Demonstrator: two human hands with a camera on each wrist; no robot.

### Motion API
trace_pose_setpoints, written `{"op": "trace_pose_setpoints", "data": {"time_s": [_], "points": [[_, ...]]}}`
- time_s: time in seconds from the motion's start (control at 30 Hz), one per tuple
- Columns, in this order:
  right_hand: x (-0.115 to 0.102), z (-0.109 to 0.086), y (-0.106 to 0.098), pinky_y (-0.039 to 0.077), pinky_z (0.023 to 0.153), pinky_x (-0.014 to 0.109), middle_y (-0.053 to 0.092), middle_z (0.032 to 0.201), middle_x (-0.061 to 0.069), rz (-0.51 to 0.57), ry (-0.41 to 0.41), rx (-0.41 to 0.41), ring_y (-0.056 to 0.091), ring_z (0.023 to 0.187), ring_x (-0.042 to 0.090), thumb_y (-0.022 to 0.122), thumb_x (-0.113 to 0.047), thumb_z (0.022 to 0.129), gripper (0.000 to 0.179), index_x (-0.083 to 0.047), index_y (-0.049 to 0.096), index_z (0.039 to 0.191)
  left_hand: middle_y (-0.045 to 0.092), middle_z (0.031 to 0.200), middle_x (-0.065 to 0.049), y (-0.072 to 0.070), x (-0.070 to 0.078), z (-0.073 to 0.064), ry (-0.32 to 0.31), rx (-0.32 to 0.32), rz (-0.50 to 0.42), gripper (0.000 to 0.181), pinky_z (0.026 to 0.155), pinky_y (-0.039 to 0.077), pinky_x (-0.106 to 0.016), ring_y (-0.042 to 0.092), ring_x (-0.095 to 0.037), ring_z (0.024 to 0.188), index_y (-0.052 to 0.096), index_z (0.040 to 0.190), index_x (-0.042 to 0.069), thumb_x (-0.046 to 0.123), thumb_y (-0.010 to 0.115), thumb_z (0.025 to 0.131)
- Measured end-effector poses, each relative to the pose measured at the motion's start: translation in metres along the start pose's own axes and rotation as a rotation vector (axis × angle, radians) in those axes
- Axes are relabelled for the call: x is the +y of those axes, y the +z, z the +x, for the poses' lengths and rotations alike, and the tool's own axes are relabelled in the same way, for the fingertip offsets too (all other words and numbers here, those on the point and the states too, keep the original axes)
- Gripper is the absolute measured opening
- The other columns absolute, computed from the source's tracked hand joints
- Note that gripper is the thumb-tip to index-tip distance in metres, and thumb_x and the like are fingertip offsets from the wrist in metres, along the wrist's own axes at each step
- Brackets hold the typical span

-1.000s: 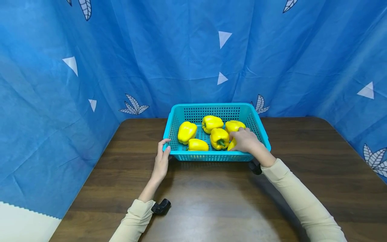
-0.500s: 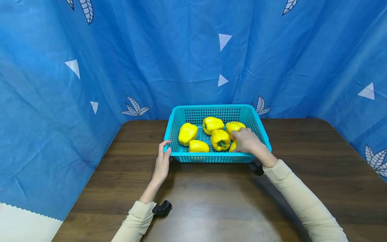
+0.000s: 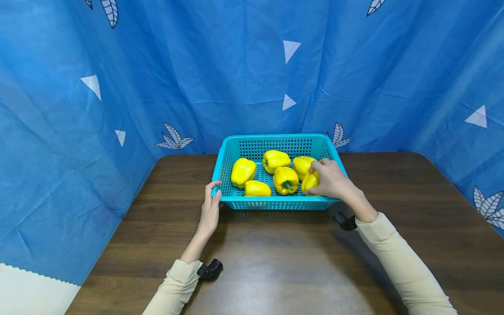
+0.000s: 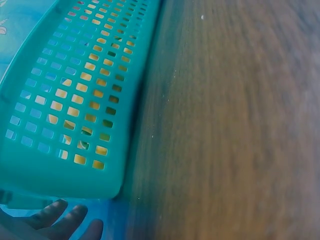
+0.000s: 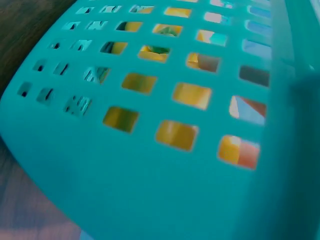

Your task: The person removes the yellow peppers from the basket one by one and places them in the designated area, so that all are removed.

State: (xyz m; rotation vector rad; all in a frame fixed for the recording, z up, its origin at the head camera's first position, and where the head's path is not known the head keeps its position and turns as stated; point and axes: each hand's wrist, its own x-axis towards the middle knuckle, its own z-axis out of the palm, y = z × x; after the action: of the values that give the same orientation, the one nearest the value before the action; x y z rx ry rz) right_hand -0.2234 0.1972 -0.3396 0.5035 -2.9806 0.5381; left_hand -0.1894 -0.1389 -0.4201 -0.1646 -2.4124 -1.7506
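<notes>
A turquoise perforated plastic basket (image 3: 275, 199) holds several yellow bell peppers. At its front left corner my left hand (image 3: 209, 210) grips the rim, thumb and fingers around it. In the left wrist view, fingers (image 4: 65, 222) show beyond the end of the basket wall (image 4: 55, 172). My right hand (image 3: 334, 180) reaches over the front right corner and grips a yellow bell pepper (image 3: 309, 181) between thumb and fingers. The right wrist view is filled by the basket's wall (image 5: 125, 165), with yellow and part of the hand seen through the holes.
Just left of the gripped one are an upright bell pepper (image 3: 285, 179) and another (image 3: 302, 166) behind. More lie farther left (image 3: 243, 171). The basket stands at the back of a brown wooden table (image 3: 275, 258), before a blue curtain (image 3: 244, 65).
My right hand has moved a little to the right, and the bell pepper in its grip has shifted right and shows more. My left hand and the basket stay in place.
</notes>
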Motion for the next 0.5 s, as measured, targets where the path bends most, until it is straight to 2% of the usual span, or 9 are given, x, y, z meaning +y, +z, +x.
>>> {"op": "trace_pose_setpoints", "data": {"time_s": [0.17, 0.33, 0.5], "points": [[0.003, -0.003, -0.003, 0.047, 0.071, 0.043, 0.051, 0.112, 0.024, 0.038, -0.02, 0.076, 0.042, 0.1, 0.036, 0.083, -0.023, 0.063, 0.053, -0.002, 0.057, 0.103, 0.03, 0.148, -0.011, -0.001, -0.001, 0.001, -0.001, -0.01, -0.023, 0.039, 0.102, 0.039, -0.056, 0.038, -0.034, 0.125, 0.03, 0.137, 0.018, 0.035, 0.029, 0.101], [0.006, -0.007, -0.004, 0.044, 0.077, 0.047, 0.053, 0.112, 0.022, 0.074, -0.035, 0.153, 0.042, 0.103, 0.036, 0.083, -0.023, 0.063, 0.05, -0.002, 0.057, 0.1, 0.029, 0.149, -0.011, -0.001, -0.003, 0.0, -0.001, -0.013, -0.028, 0.039, 0.103, 0.039, -0.057, 0.037, -0.035, 0.128, 0.03, 0.137, 0.018, 0.034, 0.029, 0.101], [0.013, -0.01, -0.004, 0.042, 0.077, 0.046, 0.054, 0.11, 0.021, 0.103, -0.042, 0.211, 0.042, 0.1, 0.036, 0.082, -0.022, 0.065, 0.051, 0.0, 0.055, 0.102, 0.03, 0.149, -0.011, 0.0, -0.003, -0.001, 0.01, -0.011, -0.033, 0.039, 0.103, 0.038, -0.058, 0.035, -0.035, 0.13, 0.03, 0.137, 0.017, 0.033, 0.029, 0.101]]}}
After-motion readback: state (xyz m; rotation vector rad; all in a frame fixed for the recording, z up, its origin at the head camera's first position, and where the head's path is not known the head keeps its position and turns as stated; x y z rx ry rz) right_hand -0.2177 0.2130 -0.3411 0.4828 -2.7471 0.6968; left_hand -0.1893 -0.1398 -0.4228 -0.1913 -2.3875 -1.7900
